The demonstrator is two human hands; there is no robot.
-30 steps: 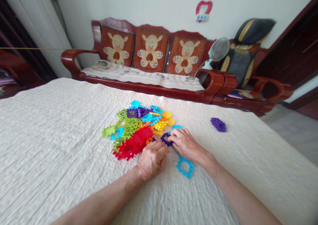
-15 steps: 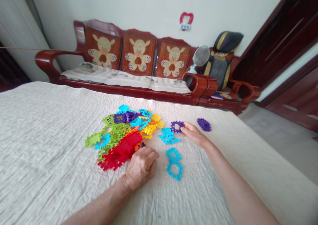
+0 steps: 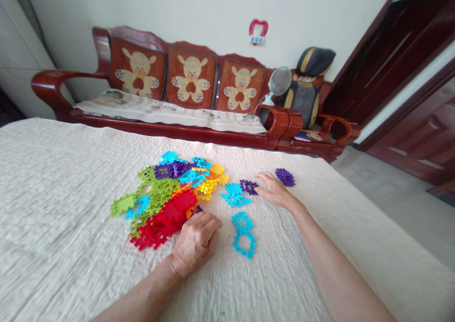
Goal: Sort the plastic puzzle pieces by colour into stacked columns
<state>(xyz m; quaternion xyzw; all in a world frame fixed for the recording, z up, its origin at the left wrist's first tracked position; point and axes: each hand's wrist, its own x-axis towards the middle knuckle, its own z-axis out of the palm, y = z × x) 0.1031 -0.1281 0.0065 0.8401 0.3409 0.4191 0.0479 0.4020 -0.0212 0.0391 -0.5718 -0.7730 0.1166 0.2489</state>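
Observation:
My right hand has thumb and fingers apart, just right of a purple interlocking plastic piece lying on the cloth. Past its fingers sits a small purple stack. My left hand rests with curled fingers against the near right edge of a mixed pile; whatever is under its fingers is hidden. Closest to it are red pieces and a bit of a purple piece. Between the hands lie blue pieces and two blue frame-shaped pieces end to end.
The pile also has green pieces, yellow pieces and purple pieces. All lie on a white quilted cloth. Beyond its far edge stand a wooden sofa, a small fan and an armchair.
My right hand has let go of the purple piece, which was raised between its fingers and now lies flat by the blue pieces. My left hand keeps its place by the pile. The view has shifted slightly.

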